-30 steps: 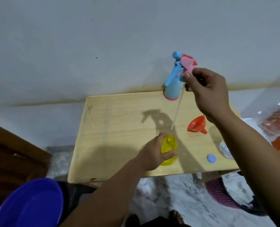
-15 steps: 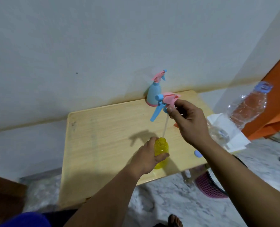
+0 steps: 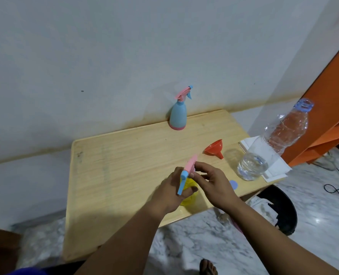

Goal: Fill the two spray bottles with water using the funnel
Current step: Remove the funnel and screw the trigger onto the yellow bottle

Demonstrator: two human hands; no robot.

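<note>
1. Left hand (image 3: 171,192) grip is wrapped round the yellow spray bottle (image 3: 189,195), holding it upright near the front edge of the wooden surface (image 3: 113,171).
2. Pink-and-blue spray head (image 3: 186,173) sits on top of the yellow bottle's neck; blue trigger hangs down over the left fingers.
3. Right hand (image 3: 212,184) grip is pinched on the spray head from the right, fingertips on the pink part. Bottle body is mostly hidden by both hands.
4. Blue spray bottle (image 3: 177,116) stands upright at the back edge of the surface, against the wall, its own head on. Well apart from the hands.
5. Orange funnel (image 3: 214,148) lies on its side, right of centre, spout pointing right-front.
6. Small blue cap (image 3: 233,184) lies flat just beside the right hand.
7. Clear water bottle (image 3: 272,141) stands at the right edge, uncapped, water in the lower part only, on a white sheet (image 3: 278,169).
</note>
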